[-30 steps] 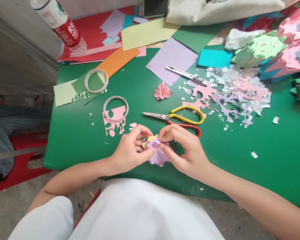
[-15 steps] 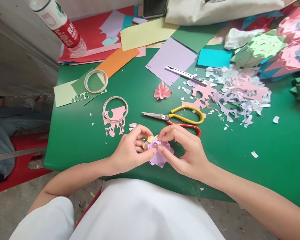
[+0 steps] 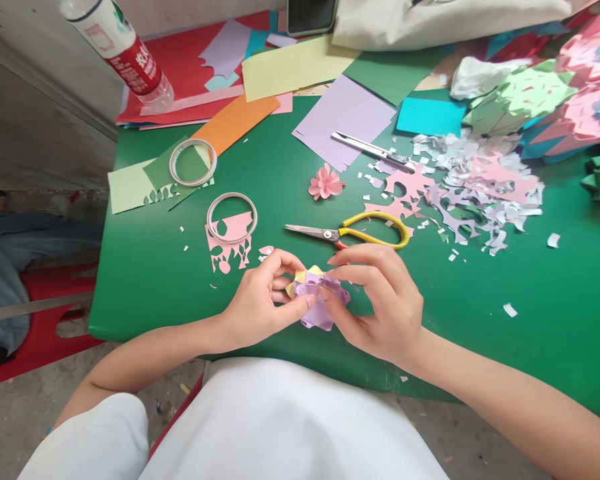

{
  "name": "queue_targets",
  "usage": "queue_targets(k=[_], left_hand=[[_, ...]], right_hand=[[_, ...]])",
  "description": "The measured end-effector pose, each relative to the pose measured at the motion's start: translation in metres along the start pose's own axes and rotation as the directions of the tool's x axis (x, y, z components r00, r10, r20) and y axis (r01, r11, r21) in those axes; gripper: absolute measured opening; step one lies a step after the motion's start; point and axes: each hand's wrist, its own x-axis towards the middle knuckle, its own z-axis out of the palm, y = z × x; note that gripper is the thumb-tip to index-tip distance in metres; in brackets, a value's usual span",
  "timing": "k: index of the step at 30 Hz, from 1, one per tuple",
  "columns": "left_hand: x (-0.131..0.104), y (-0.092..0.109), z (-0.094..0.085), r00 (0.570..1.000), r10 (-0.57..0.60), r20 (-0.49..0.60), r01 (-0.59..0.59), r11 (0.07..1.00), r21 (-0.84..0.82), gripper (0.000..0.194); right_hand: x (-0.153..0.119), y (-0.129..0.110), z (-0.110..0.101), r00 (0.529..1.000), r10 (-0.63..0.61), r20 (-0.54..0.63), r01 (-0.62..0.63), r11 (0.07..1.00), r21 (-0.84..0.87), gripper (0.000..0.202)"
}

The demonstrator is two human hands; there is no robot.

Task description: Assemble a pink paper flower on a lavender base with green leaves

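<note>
Fingers of my left hand (image 3: pixel 257 297) are closed on a small purple-and-yellow paper piece (image 3: pixel 319 317), thumb on the purple. It sits between my hands, over the near part of the table (image 3: pixel 470 293). My right hand (image 3: pixel 393 300) curves round its right side, thumb against the purple, the other fingers loosely bent; whether they grip, I cannot tell. I judge this to be fingertip work on the folds, calling for light pressure and a secure left pinch, since thin paper could crease. Just beyond lie the scissors (image 3: pixel 327 233), their red handle mostly hidden by my right hand; past them, a pink paper flower (image 3: pixel 325 182), then a cutter (image 3: pixel 363 144) partly on lilac sheets (image 3: pixel 343 113). Tape rings (image 3: pixel 209 220) lie leftward, paper scraps (image 3: pixel 503 180) rightward.
</note>
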Motion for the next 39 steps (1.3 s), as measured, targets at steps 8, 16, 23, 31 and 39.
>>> queue_targets(k=[8,16,23,31,39], left_hand=[[-0.002,-0.007,0.002,0.972,0.228,-0.062,-0.223,0.971,0.082,0.033],[0.001,-0.012,0.004,0.9,0.417,-0.129,-0.396,0.904,0.162,0.039],[0.0,-0.011,0.005,0.943,0.287,-0.167,-0.28,0.958,0.063,0.036],[0.002,-0.008,0.005,0.963,0.193,-0.188,-0.207,0.977,-0.058,0.032],[0.01,-0.003,-0.001,0.954,0.156,-0.254,-0.2,0.967,-0.156,0.031]], right_hand=[[0.0,-0.004,-0.004,0.986,-0.147,-0.076,0.115,0.938,-0.326,0.018],[-0.002,-0.002,-0.001,0.984,-0.174,-0.026,0.162,0.953,-0.256,0.025],[-0.003,-0.005,0.001,0.994,-0.105,-0.032,0.1,0.987,-0.13,0.029],[-0.001,-0.005,-0.004,0.998,-0.052,-0.025,0.05,0.994,-0.096,0.029],[0.009,0.004,-0.013,0.995,-0.016,-0.101,0.006,0.995,-0.1,0.028]])
